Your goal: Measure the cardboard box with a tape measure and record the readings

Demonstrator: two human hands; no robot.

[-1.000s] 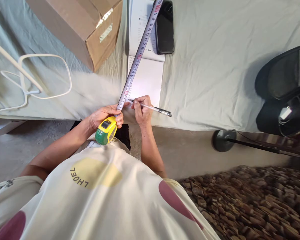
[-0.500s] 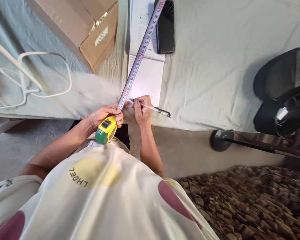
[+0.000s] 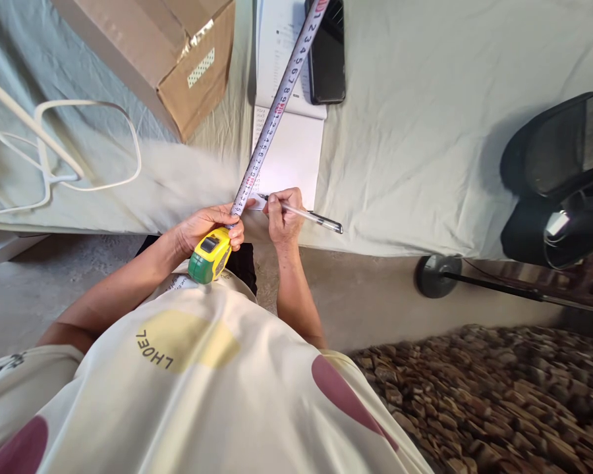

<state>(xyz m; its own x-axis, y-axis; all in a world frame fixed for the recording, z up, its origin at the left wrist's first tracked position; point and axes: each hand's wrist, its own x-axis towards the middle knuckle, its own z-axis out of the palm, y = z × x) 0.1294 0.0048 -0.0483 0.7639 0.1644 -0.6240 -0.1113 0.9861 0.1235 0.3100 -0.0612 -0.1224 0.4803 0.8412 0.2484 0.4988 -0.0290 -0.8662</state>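
My left hand (image 3: 211, 227) is closed round a yellow and green tape measure (image 3: 210, 255) at the table's near edge. From its case a long stretch of white blade with black and red numbers slants up to the right, across an open notebook (image 3: 296, 155). In my right hand (image 3: 283, 214) is a clear pen (image 3: 312, 216) with a black end, pinched between thumb and fingers. The pen's tip points left at the lower part of the page, close to the blade. Small handwriting runs down the page's left side, partly covered by the blade.
A cardboard box (image 3: 192, 85) stands at the upper left, with a white cable (image 3: 91, 103) looped left of it. A black phone (image 3: 327, 62) lies beside the notebook, partly under the blade. An open black case (image 3: 548, 151) sits at the right on the cloth-covered table (image 3: 415, 151).
My right hand and the pen have shifted slightly to the right, the pen tip moving a little away from the blade. My left hand and the tape measure stay in place.
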